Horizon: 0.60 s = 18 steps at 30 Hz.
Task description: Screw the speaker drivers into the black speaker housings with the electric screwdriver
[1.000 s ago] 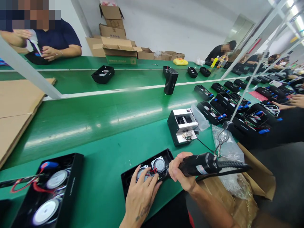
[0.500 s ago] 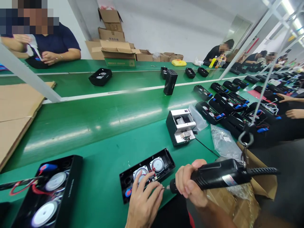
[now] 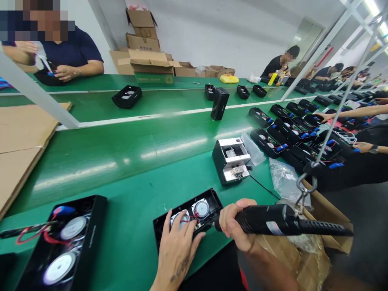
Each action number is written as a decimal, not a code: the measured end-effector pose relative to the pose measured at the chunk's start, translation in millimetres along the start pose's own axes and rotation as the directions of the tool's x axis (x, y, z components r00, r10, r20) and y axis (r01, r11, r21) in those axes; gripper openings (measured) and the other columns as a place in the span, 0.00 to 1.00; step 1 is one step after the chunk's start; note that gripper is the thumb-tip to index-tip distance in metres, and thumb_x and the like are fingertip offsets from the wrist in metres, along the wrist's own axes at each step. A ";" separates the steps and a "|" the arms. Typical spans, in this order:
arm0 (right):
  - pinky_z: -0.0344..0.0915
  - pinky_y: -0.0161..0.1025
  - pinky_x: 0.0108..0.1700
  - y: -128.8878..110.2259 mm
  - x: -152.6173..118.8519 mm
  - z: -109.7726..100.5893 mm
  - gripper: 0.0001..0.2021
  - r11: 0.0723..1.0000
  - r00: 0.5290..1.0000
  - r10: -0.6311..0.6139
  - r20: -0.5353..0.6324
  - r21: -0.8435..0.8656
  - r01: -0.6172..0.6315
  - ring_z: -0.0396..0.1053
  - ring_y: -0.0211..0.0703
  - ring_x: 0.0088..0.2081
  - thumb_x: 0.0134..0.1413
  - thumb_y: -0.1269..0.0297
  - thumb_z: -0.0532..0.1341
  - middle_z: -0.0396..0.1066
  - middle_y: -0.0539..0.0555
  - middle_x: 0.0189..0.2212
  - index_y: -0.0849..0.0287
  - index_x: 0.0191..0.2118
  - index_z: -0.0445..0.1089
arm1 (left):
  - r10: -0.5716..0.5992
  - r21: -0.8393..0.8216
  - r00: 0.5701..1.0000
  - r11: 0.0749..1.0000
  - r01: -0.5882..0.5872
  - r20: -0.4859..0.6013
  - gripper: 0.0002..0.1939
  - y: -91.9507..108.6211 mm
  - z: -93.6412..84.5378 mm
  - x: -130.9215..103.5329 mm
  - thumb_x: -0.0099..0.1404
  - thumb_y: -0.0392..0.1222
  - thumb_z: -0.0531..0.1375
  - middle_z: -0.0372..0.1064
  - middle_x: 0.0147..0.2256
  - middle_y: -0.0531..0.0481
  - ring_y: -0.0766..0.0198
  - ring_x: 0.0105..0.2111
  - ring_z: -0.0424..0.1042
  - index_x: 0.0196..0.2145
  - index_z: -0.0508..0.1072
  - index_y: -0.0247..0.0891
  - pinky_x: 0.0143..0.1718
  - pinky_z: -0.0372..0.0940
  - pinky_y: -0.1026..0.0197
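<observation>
My right hand (image 3: 238, 226) is wrapped round a black electric screwdriver (image 3: 266, 219) that hangs from a cord by a metal ring. The screwdriver's tip is at the near right side of an open black speaker case (image 3: 216, 201), partly hidden. Over the case's left part lies my left hand (image 3: 177, 238), fingers spread, touching one white round speaker and the near edge. The second speaker (image 3: 201, 208) shows fully, with red wires (image 3: 196, 218) beside it. The case lies tilted on the green table (image 3: 127, 238).
Another open speaker case (image 3: 93, 238) lies at the left. A silver-black device (image 3: 232, 159) stands behind my case, with plastic bags (image 3: 285, 178) to its right. Several cases crowd the right. Cardboard (image 3: 24, 133) lies far left. Across the line sits a person (image 3: 75, 52).
My right hand and the screwdriver have moved slightly left, with the tip now over the case. My left hand has shifted slightly left and its fingers lie flatter over the case.
</observation>
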State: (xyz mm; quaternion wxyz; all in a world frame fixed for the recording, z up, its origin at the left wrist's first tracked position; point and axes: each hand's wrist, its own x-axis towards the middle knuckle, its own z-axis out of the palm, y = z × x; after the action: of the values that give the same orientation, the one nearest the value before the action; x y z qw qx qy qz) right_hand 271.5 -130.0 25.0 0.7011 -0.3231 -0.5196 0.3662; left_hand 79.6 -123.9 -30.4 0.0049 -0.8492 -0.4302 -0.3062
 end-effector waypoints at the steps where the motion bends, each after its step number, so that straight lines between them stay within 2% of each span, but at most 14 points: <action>1: 0.59 0.37 0.18 4.5 1.2 0.5 0.14 1.000 1.000 -0.013 0.003 0.010 0.013 0.58 0.38 0.15 0.74 0.56 0.63 0.60 0.39 0.21 0.39 0.58 0.59 | 0.020 0.003 1.000 1.000 -0.020 0.009 0.10 -2.7 1.4 -0.9 0.79 0.44 0.58 0.80 0.34 0.50 0.48 0.50 0.78 0.42 0.77 0.39 0.72 0.55 0.37; 4: 0.59 0.34 0.19 14.9 3.6 2.7 0.15 0.998 0.999 -0.034 0.024 0.045 0.033 0.58 0.35 0.16 0.75 0.60 0.62 0.61 0.38 0.22 0.41 0.60 0.60 | 0.047 -0.012 0.999 0.999 -0.046 0.018 0.08 -6.7 2.3 -1.7 0.79 0.40 0.58 0.80 0.34 0.53 0.54 0.47 0.79 0.41 0.76 0.41 0.72 0.54 0.42; 9: 0.60 0.33 0.20 20.1 3.9 3.3 0.16 0.999 1.000 -0.013 0.025 0.051 0.011 0.58 0.35 0.16 0.75 0.63 0.62 0.62 0.38 0.22 0.41 0.60 0.61 | 0.036 -0.036 0.999 0.999 -0.035 0.022 0.08 -5.3 -0.4 1.0 0.79 0.39 0.58 0.79 0.34 0.54 0.58 0.45 0.79 0.40 0.76 0.42 0.71 0.56 0.47; 18: 0.59 0.33 0.19 28.1 3.1 4.8 0.15 1.000 0.999 0.021 0.034 0.019 -0.021 0.58 0.34 0.15 0.74 0.60 0.63 0.63 0.38 0.23 0.44 0.58 0.59 | 0.016 -0.067 1.000 0.998 -0.015 0.016 0.10 -4.9 0.8 1.2 0.80 0.39 0.56 0.79 0.34 0.55 0.59 0.43 0.79 0.40 0.76 0.42 0.71 0.56 0.46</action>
State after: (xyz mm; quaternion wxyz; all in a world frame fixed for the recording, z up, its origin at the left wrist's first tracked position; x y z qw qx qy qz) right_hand 262.4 -112.3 4.3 0.6915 -0.3156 -0.5242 0.3840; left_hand 76.9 -119.8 -31.6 -0.0246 -0.8548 -0.4129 -0.3135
